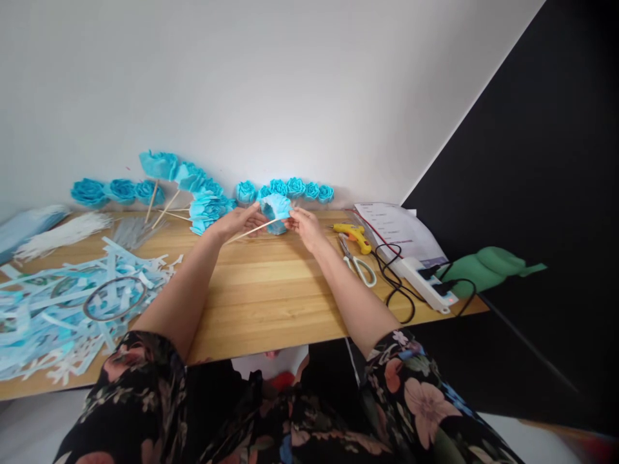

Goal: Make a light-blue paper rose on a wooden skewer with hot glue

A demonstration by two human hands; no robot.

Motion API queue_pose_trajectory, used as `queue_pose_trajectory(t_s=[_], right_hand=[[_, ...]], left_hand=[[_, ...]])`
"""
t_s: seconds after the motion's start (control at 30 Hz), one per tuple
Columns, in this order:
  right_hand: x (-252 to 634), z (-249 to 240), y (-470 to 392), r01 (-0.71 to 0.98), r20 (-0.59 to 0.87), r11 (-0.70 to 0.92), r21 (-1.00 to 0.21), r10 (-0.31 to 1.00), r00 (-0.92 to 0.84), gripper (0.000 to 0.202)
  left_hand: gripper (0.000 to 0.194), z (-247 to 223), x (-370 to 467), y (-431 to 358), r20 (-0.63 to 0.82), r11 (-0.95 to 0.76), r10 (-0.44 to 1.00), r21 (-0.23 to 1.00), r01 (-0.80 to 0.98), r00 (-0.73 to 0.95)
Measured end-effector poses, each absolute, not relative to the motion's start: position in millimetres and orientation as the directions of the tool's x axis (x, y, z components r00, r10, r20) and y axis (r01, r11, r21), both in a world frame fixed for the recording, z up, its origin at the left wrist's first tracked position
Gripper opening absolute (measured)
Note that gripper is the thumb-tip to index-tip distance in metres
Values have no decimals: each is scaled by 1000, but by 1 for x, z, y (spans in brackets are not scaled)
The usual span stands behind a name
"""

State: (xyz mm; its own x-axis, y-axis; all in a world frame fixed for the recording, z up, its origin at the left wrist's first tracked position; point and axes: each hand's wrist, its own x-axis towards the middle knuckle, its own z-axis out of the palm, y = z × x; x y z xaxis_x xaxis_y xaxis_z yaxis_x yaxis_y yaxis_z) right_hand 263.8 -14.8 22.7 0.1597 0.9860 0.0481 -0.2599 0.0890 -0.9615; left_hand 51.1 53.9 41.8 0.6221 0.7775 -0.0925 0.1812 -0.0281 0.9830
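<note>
Between my two hands, above the back of the wooden table, is a light blue paper flower on a thin wooden stick. The stick slants down to the left, under my left hand. That hand's fingers bend around the flower's left side, with the thumb on top at its edge. My right hand pinches the flower's right edge between thumb and fingers. Finished-looking blue paper roses stand in a row behind, along the wall. More blue flowers on sticks lie to the left of my hands.
Scissors, a yellow glue gun, printed paper and a white power strip with black cords lie on the right. At left is a heap of blue and white paper strips, with a dark ring on top.
</note>
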Motion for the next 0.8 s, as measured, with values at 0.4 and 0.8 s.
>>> queue_pose_trajectory(t_s=[0.4, 0.8], right_hand=[[268, 67, -39, -76, 120, 124, -989, 991, 62, 27], [321, 41, -210, -26, -38, -32, -999, 964, 264, 35]], left_hand=[[51, 64, 13, 36, -92, -3, 919, 970, 242, 383], [23, 33, 53, 47, -62, -111, 963, 793, 598, 261]])
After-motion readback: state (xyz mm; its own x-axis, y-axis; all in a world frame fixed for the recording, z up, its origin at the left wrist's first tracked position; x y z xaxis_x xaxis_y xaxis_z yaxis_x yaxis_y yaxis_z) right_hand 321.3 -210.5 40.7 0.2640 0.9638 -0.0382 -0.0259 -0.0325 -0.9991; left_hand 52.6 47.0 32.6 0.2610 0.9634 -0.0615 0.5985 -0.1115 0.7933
